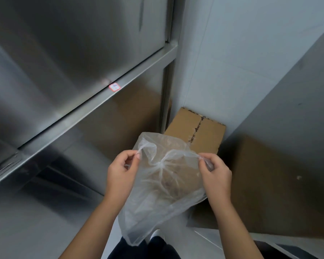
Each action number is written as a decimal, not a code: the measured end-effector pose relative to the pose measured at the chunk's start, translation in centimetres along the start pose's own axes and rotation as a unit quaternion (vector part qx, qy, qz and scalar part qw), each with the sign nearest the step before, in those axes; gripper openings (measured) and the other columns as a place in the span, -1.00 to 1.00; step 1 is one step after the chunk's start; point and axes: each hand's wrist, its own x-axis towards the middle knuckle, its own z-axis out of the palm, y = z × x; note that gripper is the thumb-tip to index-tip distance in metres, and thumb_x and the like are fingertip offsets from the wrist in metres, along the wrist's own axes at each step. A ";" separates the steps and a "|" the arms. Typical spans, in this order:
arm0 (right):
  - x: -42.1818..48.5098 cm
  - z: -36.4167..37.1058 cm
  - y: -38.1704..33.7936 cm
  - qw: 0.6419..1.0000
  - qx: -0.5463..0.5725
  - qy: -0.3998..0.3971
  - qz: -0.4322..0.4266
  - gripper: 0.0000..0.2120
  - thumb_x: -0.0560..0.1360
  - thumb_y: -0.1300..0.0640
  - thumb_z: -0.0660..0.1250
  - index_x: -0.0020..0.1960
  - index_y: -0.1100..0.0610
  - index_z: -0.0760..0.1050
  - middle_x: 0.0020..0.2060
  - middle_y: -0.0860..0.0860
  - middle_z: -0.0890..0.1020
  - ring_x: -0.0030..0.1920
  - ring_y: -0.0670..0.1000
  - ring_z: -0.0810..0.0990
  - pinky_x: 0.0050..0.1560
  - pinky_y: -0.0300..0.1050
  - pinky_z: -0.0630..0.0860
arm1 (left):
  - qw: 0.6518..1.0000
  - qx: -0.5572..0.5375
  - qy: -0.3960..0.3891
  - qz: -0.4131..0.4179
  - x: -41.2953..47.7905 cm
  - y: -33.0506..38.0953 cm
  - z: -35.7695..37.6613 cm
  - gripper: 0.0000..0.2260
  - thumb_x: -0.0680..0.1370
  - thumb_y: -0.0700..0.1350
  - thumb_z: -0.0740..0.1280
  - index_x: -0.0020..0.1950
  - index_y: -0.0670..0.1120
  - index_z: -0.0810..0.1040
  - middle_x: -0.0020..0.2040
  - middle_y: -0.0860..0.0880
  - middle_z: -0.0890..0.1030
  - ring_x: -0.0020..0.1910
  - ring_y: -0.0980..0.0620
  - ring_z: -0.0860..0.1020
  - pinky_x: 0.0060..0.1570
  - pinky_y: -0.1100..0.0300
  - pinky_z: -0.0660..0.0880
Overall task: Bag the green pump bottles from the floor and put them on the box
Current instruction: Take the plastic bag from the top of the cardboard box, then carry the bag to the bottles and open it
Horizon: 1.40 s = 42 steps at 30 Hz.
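Head view: a steel shelf unit (101, 101) with a red-edged sticker (114, 87) fills the left. A taped cardboard box (204, 131) stands against the wall ahead, its near end hidden behind a clear plastic bag (163, 193). What the bag holds is too blurred to tell. The left hand (120, 171) and the right hand (216, 172) each pinch a bag handle.

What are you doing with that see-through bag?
A person holds a thin clear plastic bag out in front, with the left hand and the right hand each pinching its top on one side. A closed cardboard box sits just beyond it by the wall, beside a metal shelf. No green bottles are in view.
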 end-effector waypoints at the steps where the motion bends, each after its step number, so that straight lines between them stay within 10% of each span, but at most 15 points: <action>1: -0.4 0.4 -0.2 1.000 0.002 -0.014 -0.004 -0.88 0.48 0.18 0.28 -0.06 0.02 0.56 -0.12 -0.09 0.61 -0.07 -0.19 0.54 -0.05 -0.22 0.50 | 1.000 0.002 0.005 -0.004 -0.5 -0.1 -0.5 -0.88 0.51 -0.12 0.32 -0.15 0.10 0.57 -0.18 0.08 0.63 -0.20 0.17 0.55 -0.19 0.41 0.46; 21: -13.2 5.2 -3.4 0.934 -0.002 -0.319 -0.162 -0.88 0.46 0.15 0.31 -0.12 -0.07 0.54 -0.13 -0.14 0.62 -0.04 -0.16 0.55 -0.10 -0.31 0.44 | 0.950 -0.076 0.289 -0.086 -19.2 -2.6 -11.5 -0.85 0.48 -0.15 0.35 -0.23 0.09 0.57 -0.24 0.05 0.62 -0.20 0.05 0.54 -0.12 0.21 0.48; 42: -39.1 4.4 -1.1 0.655 -0.031 -0.666 -0.356 -0.88 0.45 0.21 0.32 -0.17 0.00 0.54 -0.19 -0.08 0.64 -0.10 -0.08 0.59 -0.16 -0.49 0.41 | 0.662 -0.089 0.717 -0.200 -55.2 -5.8 -12.8 -0.86 0.52 -0.19 0.29 -0.20 0.01 0.53 -0.26 0.03 0.59 -0.26 0.06 0.49 -0.19 0.31 0.43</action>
